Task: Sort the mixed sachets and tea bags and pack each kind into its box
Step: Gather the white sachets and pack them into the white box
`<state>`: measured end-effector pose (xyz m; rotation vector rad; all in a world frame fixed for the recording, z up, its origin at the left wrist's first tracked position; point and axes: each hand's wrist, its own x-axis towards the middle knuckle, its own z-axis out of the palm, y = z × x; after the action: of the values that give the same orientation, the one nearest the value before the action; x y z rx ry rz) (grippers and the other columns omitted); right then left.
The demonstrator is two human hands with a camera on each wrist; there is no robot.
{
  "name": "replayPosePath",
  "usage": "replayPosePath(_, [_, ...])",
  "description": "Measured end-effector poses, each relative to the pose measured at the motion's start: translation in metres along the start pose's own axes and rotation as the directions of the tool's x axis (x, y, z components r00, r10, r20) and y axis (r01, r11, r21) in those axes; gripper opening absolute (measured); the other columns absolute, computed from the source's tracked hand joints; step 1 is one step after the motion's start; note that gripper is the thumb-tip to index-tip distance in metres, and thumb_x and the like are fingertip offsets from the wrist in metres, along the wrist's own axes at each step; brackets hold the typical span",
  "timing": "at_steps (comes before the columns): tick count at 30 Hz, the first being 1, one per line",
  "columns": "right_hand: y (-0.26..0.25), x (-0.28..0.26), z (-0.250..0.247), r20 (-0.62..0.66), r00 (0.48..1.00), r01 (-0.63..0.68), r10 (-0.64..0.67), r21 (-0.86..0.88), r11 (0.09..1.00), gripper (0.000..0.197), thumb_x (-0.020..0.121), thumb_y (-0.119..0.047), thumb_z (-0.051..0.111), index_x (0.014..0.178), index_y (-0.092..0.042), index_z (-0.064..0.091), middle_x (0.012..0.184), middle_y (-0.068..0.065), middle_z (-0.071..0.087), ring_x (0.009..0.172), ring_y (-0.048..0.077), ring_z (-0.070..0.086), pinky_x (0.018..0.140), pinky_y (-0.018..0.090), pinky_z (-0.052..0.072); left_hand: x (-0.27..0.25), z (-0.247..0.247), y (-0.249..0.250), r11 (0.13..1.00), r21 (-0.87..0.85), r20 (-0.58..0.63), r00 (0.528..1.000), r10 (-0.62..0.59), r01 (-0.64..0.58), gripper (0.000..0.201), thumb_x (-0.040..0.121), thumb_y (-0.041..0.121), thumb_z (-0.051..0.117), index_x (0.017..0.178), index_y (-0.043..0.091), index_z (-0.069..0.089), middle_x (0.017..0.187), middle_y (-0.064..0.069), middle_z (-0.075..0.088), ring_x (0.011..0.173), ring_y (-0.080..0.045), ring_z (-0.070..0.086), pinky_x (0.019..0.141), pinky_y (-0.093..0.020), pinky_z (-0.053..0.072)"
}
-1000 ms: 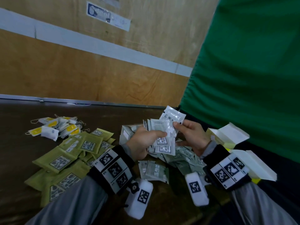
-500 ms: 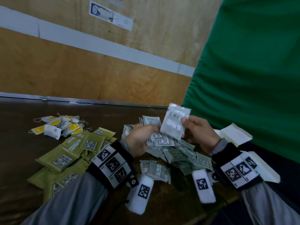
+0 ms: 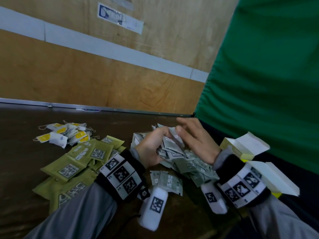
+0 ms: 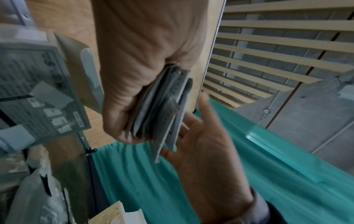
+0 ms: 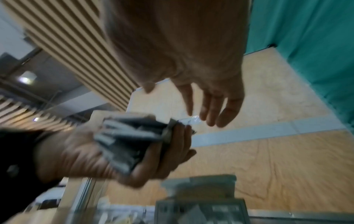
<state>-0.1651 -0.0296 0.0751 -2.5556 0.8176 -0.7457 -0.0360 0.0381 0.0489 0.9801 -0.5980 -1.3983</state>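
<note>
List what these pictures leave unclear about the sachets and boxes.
- Count of grey sachets in the left hand: edge-on in the left wrist view, blurred in the right wrist view.
- Print on them: too blurred in every view.
- Contents of the boxes: head view, flaps and the right hand hide the insides.
- Green sachets: the left sleeve covers the near ones.

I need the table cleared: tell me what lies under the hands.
Under the left hand and right hand lies a heap of loose grey foil sachets on the dark brown table. Anything beneath that heap is covered.
</note>
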Motion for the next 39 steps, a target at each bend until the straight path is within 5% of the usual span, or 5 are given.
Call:
replayPosePath(6, [0.002, 0.003, -0.001, 0.36, 0.928, 0.176, -0.096, -0.196, 0.965, 0.134, 0.046, -0.046, 0.089, 0.15, -0.019, 0.01, 0.152, -0.004, 0.022, 0.138, 0.009, 0.023, 0.116, 0.029, 0.021, -0.004, 0.003, -0.001, 0.99, 0.14, 0.125, 0.992, -0.007, -0.01, 0.022, 0.087, 0.009, 0.039, 0.073, 0.007, 0.056, 0.063, -0.009, 0.059, 0.057, -0.02, 0.057, 0.051, -0.023, 0.045])
replayPosePath(12, [0.01, 0.0, 0.005, 0.166, 0.952, 0.249, -0.256, 0.057, 0.967, 0.089, 0.045, -0.02, 0.093, 0.12, -0.02, 0.045, 0.103, -0.011, 0.061, 0.095, 0.002, 0.061, 0.082, 0.025, 0.052, -0.008, 0.007, -0.007, 0.986, 0.165, 0.252, 0.967, -0.049, 0.007, 0.019, 0.095, 0.016, 0.048, 0.082, 0.008, 0.06, 0.058, -0.002, 0.067, 0.05, -0.01, 0.064, 0.044, -0.017, 0.049])
replayPosePath(24, [0.029, -0.009, -0.002, 0.129, 0.982, 0.089, -0.14, 0.334, 0.938, 0.097, 0.055, -0.019, 0.09, 0.139, -0.017, 0.042, 0.132, -0.002, 0.051, 0.114, 0.005, 0.057, 0.089, 0.024, 0.051, -0.011, 0.002, -0.001, 0.992, 0.101, 0.211, 0.976, 0.049, -0.071, 0.018, 0.095, 0.015, 0.049, 0.097, 0.005, 0.064, 0.082, -0.009, 0.072, 0.071, -0.018, 0.07, 0.06, -0.024, 0.057])
replayPosePath(30, [0.033, -0.006, -0.004, -0.132, 0.989, 0.099, -0.059, 0.325, 0.94, 0.044, 0.055, -0.032, 0.082, 0.096, -0.023, 0.07, 0.104, 0.012, 0.063, 0.084, 0.024, 0.064, 0.078, 0.038, 0.055, -0.005, -0.003, -0.001, 0.983, 0.17, 0.065, 0.996, 0.06, -0.07, 0.035, 0.086, 0.014, 0.065, 0.118, 0.0, 0.062, 0.105, -0.017, 0.069, 0.087, -0.025, 0.068, 0.069, -0.031, 0.059])
replayPosePath(39, [0.036, 0.0, -0.02, -0.04, 0.999, -0.009, 0.021, 0.266, 0.964, 0.02, 0.067, -0.008, 0.082, 0.074, -0.007, 0.063, 0.078, 0.023, 0.067, 0.068, 0.024, 0.06, 0.069, 0.047, 0.052, -0.003, -0.003, -0.004, 0.998, -0.007, 0.097, 0.993, -0.068, 0.069, 0.046, 0.086, 0.034, 0.065, 0.125, 0.012, 0.058, 0.118, -0.021, 0.065, 0.101, -0.036, 0.065, 0.08, -0.053, 0.056])
